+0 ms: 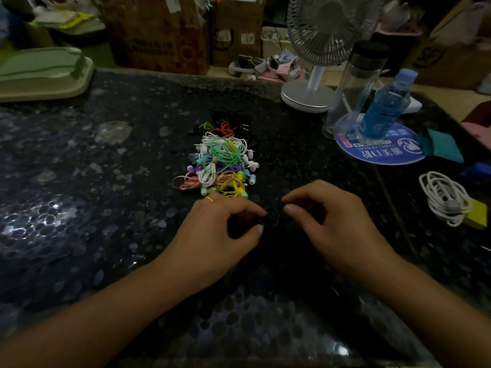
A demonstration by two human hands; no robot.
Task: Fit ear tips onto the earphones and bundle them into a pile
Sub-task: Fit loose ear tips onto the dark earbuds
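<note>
A pile of bundled earphones (221,160) in white, green, purple, pink, yellow, orange and black lies on the dark speckled table (79,181), just beyond my hands. My left hand (220,227), wearing a gold ring, pinches a black earphone (269,219) between thumb and fingers; its thin cord loops out to the right. My right hand (324,219) has curled fingers next to that loop, and whether it grips the cord is hidden in the dark.
A coiled white cable (446,201) lies at the right on a yellow block (477,215). A desk fan (316,75), a clear tumbler (353,86) and a blue bottle (385,104) stand back right. A green tray (42,73) sits back left.
</note>
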